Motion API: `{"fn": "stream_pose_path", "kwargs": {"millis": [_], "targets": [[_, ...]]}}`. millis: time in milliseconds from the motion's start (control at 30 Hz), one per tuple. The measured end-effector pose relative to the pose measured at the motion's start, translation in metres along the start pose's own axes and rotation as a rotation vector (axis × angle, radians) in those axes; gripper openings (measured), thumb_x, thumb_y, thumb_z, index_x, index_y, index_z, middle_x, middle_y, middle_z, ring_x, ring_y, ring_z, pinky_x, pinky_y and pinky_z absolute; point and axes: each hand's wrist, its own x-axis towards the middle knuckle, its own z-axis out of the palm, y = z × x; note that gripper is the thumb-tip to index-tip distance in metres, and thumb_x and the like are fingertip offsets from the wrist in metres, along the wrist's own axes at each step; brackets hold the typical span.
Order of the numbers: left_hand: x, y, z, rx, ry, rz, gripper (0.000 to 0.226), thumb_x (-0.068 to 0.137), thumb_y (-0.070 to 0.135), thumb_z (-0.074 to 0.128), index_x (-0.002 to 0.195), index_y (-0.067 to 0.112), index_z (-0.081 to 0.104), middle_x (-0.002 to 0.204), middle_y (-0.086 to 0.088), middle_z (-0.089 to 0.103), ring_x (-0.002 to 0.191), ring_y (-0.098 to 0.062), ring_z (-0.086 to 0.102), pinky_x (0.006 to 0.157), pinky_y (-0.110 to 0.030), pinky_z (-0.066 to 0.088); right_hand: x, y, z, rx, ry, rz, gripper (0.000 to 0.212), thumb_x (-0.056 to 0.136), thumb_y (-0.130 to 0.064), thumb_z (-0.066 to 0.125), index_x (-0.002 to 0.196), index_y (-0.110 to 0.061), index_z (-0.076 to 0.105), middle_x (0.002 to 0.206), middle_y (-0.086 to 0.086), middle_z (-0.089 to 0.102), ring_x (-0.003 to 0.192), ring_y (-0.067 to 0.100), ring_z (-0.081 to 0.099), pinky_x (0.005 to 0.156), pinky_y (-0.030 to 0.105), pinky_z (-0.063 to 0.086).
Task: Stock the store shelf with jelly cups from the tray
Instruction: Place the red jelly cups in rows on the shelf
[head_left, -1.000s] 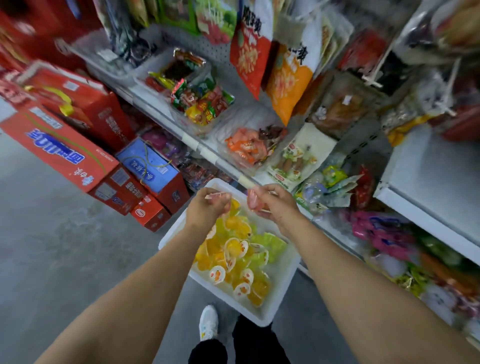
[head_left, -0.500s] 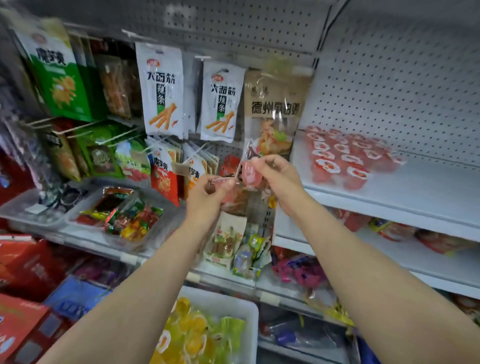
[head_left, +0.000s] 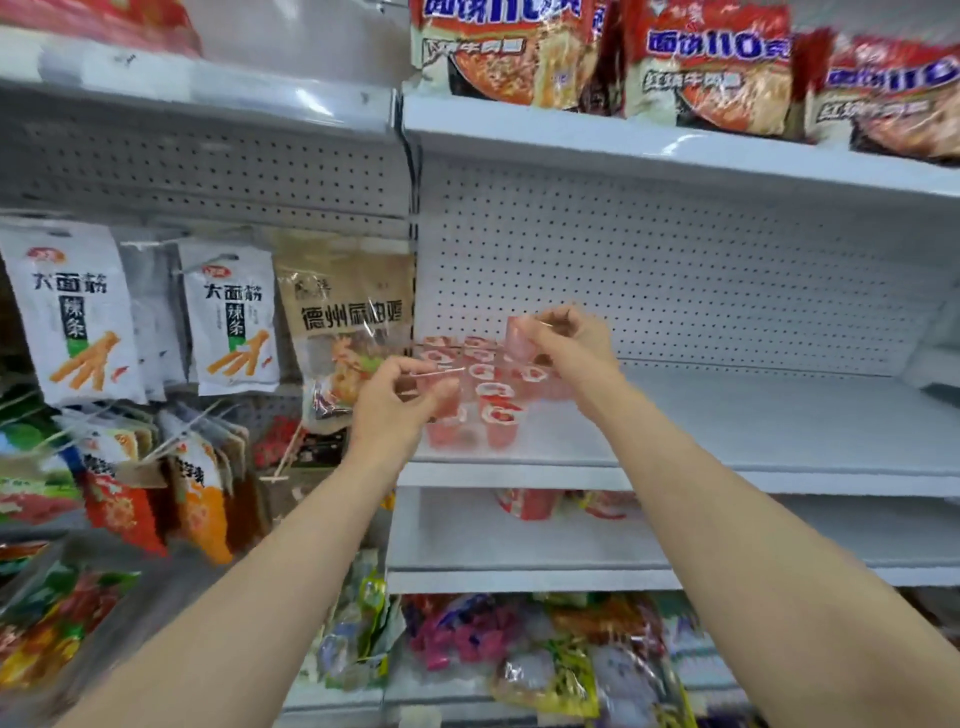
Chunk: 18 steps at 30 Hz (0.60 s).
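Observation:
Several red jelly cups (head_left: 491, 395) stand in rows on the left end of the white shelf (head_left: 727, 431). My right hand (head_left: 571, 340) pinches a pink-red jelly cup (head_left: 519, 338) above the back of that group. Over the group's left front edge, my left hand (head_left: 395, 402) grips another red jelly cup (head_left: 441, 387) by its lid rim. The tray is out of view.
Snack bags (head_left: 231, 317) hang on pegs to the left of the shelf. Instant noodle packs (head_left: 711, 62) sit on the shelf above. A lower shelf (head_left: 519, 551) holds a few red packs, and mixed sweets lie below. The white shelf's right part is bare.
Both hands rose from the tray of yellow and green jelly cups to the white shelf, each carrying a red cup. The view swung upward and the tray left the frame.

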Motion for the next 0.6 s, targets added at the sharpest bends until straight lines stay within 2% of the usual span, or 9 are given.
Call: {"fn": "stream_pose_path", "kwargs": {"millis": [133,267,333,400,433,533,600], "targets": [[0.007,0.001,0.038,-0.001,-0.012,0.012,0.025,0.077,0.025,0.082,0.096,0.021,0.065,0.099,0.014,0.065,0.091,0.000,0.057,0.080,-0.023,0.046,0.022,0.042,-0.034,-0.072,0.007,0.049,0.019,0.082,-0.018,0.081,0.091,-0.014,0.064,0.084,0.003,0.066,0.075,0.016,0.061,0.062,0.026,0.053],[0.012,-0.003,0.058,0.028,-0.034,0.015,0.029,0.076,0.026,0.083,0.100,0.025,0.066,0.107,0.020,0.060,0.096,0.011,0.050,0.076,-0.013,0.036,0.035,0.090,-0.045,-0.115,-0.015,0.140,0.021,0.077,-0.016,0.084,0.085,-0.019,0.064,0.086,0.004,0.070,0.080,0.022,0.066,0.080,0.048,0.060],[0.015,-0.007,0.064,0.014,-0.022,-0.009,0.031,0.073,0.025,0.085,0.097,0.030,0.066,0.109,0.019,0.061,0.102,0.002,0.054,0.080,-0.018,0.041,0.038,0.110,-0.043,-0.172,-0.034,0.179,0.024,0.073,-0.019,0.085,0.085,-0.020,0.065,0.089,0.001,0.072,0.081,0.021,0.068,0.083,0.049,0.059],[0.017,-0.010,0.069,0.001,-0.010,-0.032,0.032,0.071,0.027,0.087,0.093,0.035,0.065,0.111,0.015,0.063,0.105,-0.007,0.059,0.084,-0.024,0.046,0.039,0.123,-0.039,-0.203,-0.059,0.178,0.026,0.069,-0.024,0.087,0.086,-0.023,0.067,0.092,-0.004,0.073,0.087,0.020,0.070,0.085,0.042,0.059],[0.018,-0.010,0.072,0.000,-0.006,-0.038,0.033,0.070,0.027,0.087,0.093,0.036,0.065,0.112,0.014,0.063,0.106,-0.008,0.059,0.084,-0.025,0.047,0.039,0.125,-0.037,-0.208,-0.070,0.168,0.026,0.070,-0.025,0.088,0.088,-0.024,0.069,0.092,-0.007,0.073,0.090,0.017,0.070,0.083,0.035,0.058],[0.024,-0.007,0.078,0.012,0.003,-0.043,0.036,0.070,0.026,0.087,0.095,0.034,0.063,0.114,0.015,0.063,0.104,-0.008,0.059,0.081,-0.025,0.045,0.044,0.128,-0.033,-0.211,-0.101,0.164,0.025,0.075,-0.022,0.086,0.095,-0.021,0.071,0.091,-0.013,0.070,0.085,0.006,0.065,0.067,0.010,0.046],[0.026,-0.005,0.082,0.011,0.010,-0.050,0.037,0.070,0.024,0.087,0.097,0.032,0.063,0.113,0.016,0.063,0.102,-0.007,0.060,0.078,-0.022,0.044,0.047,0.130,-0.032,-0.206,-0.097,0.156,0.025,0.076,-0.020,0.085,0.096,-0.018,0.071,0.089,-0.014,0.068,0.081,0.002,0.063,0.061,0.004,0.042]]}}
